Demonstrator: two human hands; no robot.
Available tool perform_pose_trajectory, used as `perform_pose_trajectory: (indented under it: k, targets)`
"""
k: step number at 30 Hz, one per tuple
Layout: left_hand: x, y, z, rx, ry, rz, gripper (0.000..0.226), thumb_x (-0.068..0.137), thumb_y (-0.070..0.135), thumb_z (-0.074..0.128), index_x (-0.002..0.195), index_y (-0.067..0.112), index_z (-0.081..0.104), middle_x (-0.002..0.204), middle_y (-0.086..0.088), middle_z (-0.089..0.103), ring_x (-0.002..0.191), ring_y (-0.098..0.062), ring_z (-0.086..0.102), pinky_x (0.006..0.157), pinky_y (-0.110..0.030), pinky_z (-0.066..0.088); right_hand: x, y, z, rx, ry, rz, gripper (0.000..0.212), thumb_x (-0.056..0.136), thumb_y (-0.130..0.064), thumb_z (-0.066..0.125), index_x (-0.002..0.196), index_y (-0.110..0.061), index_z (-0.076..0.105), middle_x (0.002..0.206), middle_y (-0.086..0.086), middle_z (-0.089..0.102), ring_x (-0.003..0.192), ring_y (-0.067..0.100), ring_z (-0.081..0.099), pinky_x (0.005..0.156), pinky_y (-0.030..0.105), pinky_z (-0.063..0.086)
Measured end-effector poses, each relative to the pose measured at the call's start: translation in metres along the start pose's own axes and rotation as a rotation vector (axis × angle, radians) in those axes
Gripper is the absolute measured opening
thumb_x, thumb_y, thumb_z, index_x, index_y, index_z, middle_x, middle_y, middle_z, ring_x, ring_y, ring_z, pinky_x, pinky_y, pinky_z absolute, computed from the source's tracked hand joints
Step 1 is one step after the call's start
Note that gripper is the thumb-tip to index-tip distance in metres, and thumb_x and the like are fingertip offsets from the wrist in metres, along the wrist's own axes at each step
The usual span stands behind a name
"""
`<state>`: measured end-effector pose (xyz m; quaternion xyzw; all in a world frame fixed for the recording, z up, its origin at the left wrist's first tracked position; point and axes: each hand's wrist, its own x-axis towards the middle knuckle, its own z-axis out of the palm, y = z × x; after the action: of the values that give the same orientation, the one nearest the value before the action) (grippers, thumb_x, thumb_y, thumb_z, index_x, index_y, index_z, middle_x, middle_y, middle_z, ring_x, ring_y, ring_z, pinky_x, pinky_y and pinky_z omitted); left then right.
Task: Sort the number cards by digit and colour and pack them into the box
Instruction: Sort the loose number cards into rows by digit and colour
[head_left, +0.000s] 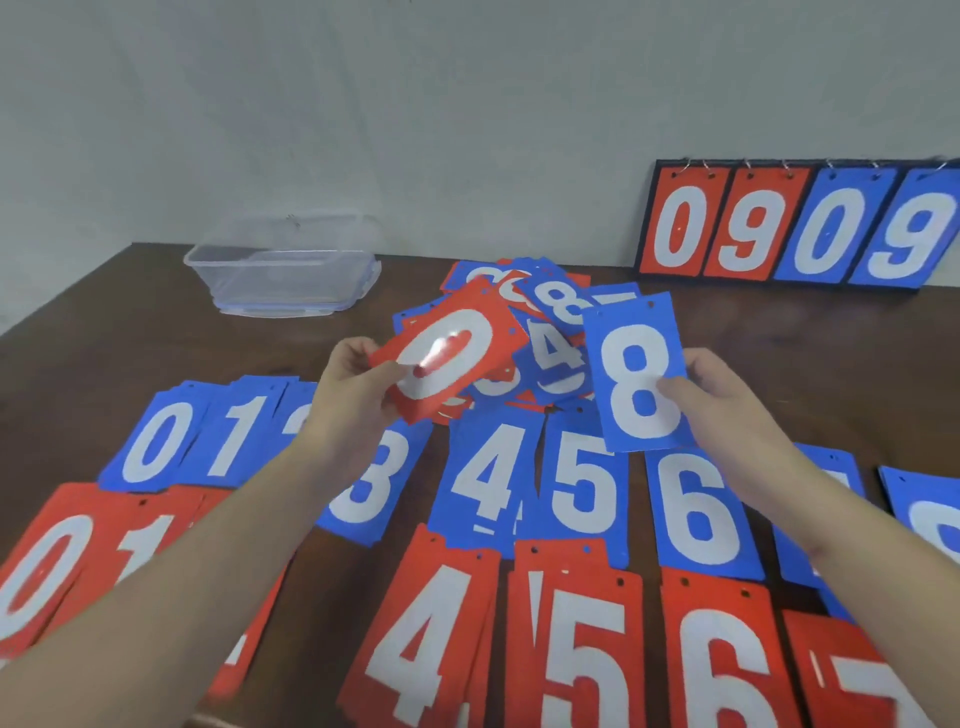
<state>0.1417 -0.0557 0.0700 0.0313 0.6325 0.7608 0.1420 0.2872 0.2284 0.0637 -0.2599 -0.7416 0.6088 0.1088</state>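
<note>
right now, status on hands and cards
Left hand holds red 0 card. Right hand holds blue 8 card. Box empty; unsorted pile remains.

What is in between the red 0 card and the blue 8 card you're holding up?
In the head view, the messy unsorted pile lies between the red 0 card and blue 8 card, with a blue 4 showing.

A dark brown wooden table fills the lower part of the view, and a plain pale grey wall rises behind it. At the far right a flip scoreboard stands on the table, leaning against the wall. Hung on metal rings, its panels read 0 and 9 on red, then 0 and 9 on blue.
</note>
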Motion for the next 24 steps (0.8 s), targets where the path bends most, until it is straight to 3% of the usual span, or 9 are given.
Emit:
perform_pose_trajectory:
  k: [4, 8, 10, 12, 13, 16, 21, 24]
  targets:
    - [-0.033, -0.008, -0.004, 0.023, 0.059, -0.052, 0.028, 0.093, -0.009, 0.053, 0.110, 0.014, 0.052, 0.115, -0.011, 0.068, 0.097, -0.030, 0.072, 0.066, -0.036, 0.061, -0.018, 0.003, -0.004, -0.014, -0.050, -0.005, 0.009, 0.103, -0.026, 0.054, 0.111, -0.024, 0.058, 0.102, -0.004, 0.074, 0.083, 0.012, 0.074, 0.066, 0.030, 0.054]
    - [-0.072, -0.012, -0.013, 0.053, 0.160, -0.125, 0.026, 0.098, 0.001, 0.048, 0.113, 0.013, 0.066, 0.112, -0.008, 0.075, 0.110, -0.032, 0.069, 0.091, -0.047, 0.055, -0.034, 0.004, 0.006, -0.035, -0.128, -0.023, 0.013, 0.101, -0.023, 0.051, 0.109, -0.017, 0.060, 0.104, 0.005, 0.073, 0.090, 0.019, 0.073, 0.077, 0.041, 0.057]
    - [-0.095, -0.010, -0.019, 0.091, 0.202, -0.126, 0.025, 0.099, 0.006, 0.049, 0.115, 0.011, 0.067, 0.112, -0.007, 0.075, 0.109, -0.029, 0.070, 0.095, -0.046, 0.054, -0.042, 0.002, 0.014, -0.012, -0.172, -0.021, 0.013, 0.101, -0.021, 0.049, 0.104, -0.012, 0.058, 0.097, 0.003, 0.072, 0.083, 0.011, 0.072, 0.067, 0.027, 0.055]
    - [-0.118, -0.009, -0.028, 0.106, 0.262, -0.124, 0.021, 0.100, 0.013, 0.053, 0.114, 0.013, 0.068, 0.108, -0.001, 0.077, 0.104, -0.023, 0.073, 0.096, -0.044, 0.056, -0.048, 0.000, 0.024, 0.025, -0.218, -0.040, 0.013, 0.102, -0.016, 0.047, 0.090, -0.014, 0.053, 0.077, -0.010, 0.063, 0.058, -0.005, 0.061, 0.052, 0.015, 0.043]
    - [-0.128, -0.008, -0.034, 0.122, 0.298, -0.121, 0.017, 0.100, 0.016, 0.055, 0.111, 0.014, 0.069, 0.106, 0.001, 0.077, 0.102, -0.022, 0.073, 0.096, -0.043, 0.057, -0.052, -0.003, 0.031, 0.029, -0.235, -0.049, 0.017, 0.101, -0.015, 0.046, 0.085, -0.018, 0.050, 0.071, -0.013, 0.055, 0.054, -0.004, 0.054, 0.052, 0.017, 0.040]
    - [-0.157, -0.004, -0.056, 0.176, 0.365, -0.083, 0.012, 0.101, 0.018, 0.057, 0.107, 0.014, 0.066, 0.108, -0.003, 0.076, 0.098, -0.020, 0.073, 0.088, -0.036, 0.057, -0.059, -0.007, 0.050, -0.018, -0.302, -0.080, 0.027, 0.101, -0.021, 0.045, 0.075, -0.027, 0.041, 0.074, -0.014, 0.043, 0.069, 0.003, 0.043, 0.061, 0.025, 0.031]
    - [-0.182, 0.003, -0.099, 0.225, 0.441, -0.075, 0.014, 0.099, 0.013, 0.060, 0.113, 0.018, 0.060, 0.104, -0.001, 0.075, 0.090, -0.021, 0.076, 0.073, -0.030, 0.058, -0.079, -0.013, 0.071, -0.082, -0.386, -0.129, 0.023, 0.104, -0.017, 0.046, 0.082, -0.021, 0.050, 0.053, -0.027, 0.056, 0.050, -0.009, 0.056, 0.045, 0.008, 0.038]
    - [-0.179, 0.006, -0.127, 0.185, 0.463, -0.107, 0.020, 0.098, 0.014, 0.061, 0.116, 0.024, 0.059, 0.111, 0.001, 0.072, 0.092, -0.024, 0.076, 0.066, -0.029, 0.056, -0.083, -0.014, 0.084, -0.137, -0.418, -0.139, 0.017, 0.102, -0.016, 0.053, 0.095, -0.027, 0.063, 0.086, -0.016, 0.076, 0.074, 0.004, 0.073, 0.062, 0.020, 0.049]
